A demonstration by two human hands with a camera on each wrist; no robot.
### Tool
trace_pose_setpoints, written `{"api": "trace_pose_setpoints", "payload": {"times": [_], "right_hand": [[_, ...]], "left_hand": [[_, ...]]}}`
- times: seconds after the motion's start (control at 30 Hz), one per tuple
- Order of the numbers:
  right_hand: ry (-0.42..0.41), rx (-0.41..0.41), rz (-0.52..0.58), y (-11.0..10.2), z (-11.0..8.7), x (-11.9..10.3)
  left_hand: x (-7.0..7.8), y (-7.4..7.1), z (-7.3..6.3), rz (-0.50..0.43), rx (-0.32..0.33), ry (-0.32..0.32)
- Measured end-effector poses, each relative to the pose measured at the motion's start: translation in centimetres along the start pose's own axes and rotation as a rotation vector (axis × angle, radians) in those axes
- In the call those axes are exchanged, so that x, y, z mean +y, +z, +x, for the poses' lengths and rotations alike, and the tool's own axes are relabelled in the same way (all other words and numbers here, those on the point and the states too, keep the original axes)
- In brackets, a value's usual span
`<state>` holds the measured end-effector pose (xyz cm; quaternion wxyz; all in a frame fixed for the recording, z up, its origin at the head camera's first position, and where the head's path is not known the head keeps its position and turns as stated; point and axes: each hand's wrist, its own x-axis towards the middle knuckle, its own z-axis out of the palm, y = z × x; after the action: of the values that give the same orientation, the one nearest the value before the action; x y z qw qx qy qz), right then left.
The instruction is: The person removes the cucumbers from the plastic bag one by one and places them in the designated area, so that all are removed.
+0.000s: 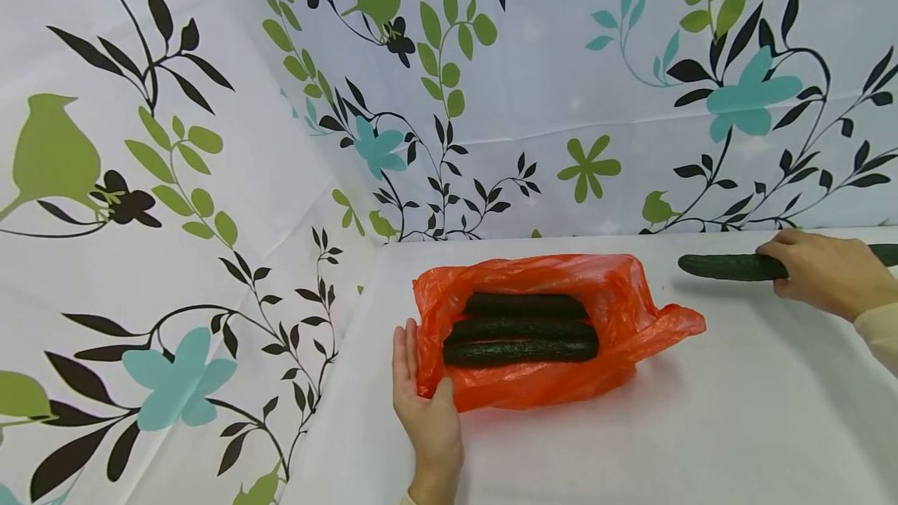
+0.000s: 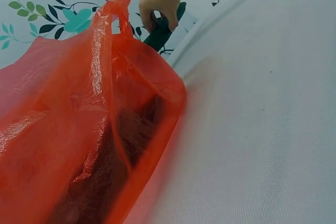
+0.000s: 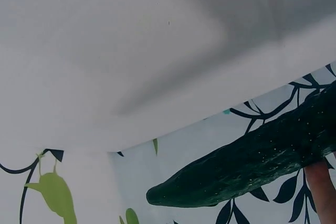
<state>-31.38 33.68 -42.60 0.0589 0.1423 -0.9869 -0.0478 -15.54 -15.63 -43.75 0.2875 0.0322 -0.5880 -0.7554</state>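
Note:
An orange plastic bag (image 1: 547,392) lies on the white table with its mouth open toward me. Inside it, three dark green cucumbers (image 1: 522,353) lie side by side. My left hand (image 1: 429,419) rests against the bag's left end, its fingers straight along the outside and the thumb at the near edge. Off to the right, my right hand (image 1: 835,271) grips a cucumber (image 1: 730,266) from above, holding it over the table. Past that hand, a dark green end (image 1: 885,254) shows at the frame edge. The right wrist view shows the held cucumber's tapered tip (image 3: 173,190) close up.
The white tabletop (image 1: 708,427) spreads in front of and right of the bag. Behind it and to the left hang white sheets (image 1: 533,107) printed with leaves, birds and flowers. A shadow falls on the table beneath the right hand.

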Motion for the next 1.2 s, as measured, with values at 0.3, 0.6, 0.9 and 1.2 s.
{"api": "trace_pose_setpoints", "payload": {"times": [0.3,0.6,0.9,1.2], "right_hand": [[-0.003,-0.086,0.044,0.8,0.2,-0.1],[0.023,-0.135,0.043,1.2,0.2,0.2],[0.033,-0.144,0.057,2.0,0.2,0.4],[0.037,-0.163,0.068,2.7,0.3,0.5]], "left_hand": [[0.0,0.0,0.1,0.002,0.014,-0.021],[0.1,0.0,0.1,0.013,-0.006,-0.017],[0.2,0.1,0.1,0.012,-0.013,-0.019],[0.1,0.0,0.1,0.01,-0.017,-0.009]]}}
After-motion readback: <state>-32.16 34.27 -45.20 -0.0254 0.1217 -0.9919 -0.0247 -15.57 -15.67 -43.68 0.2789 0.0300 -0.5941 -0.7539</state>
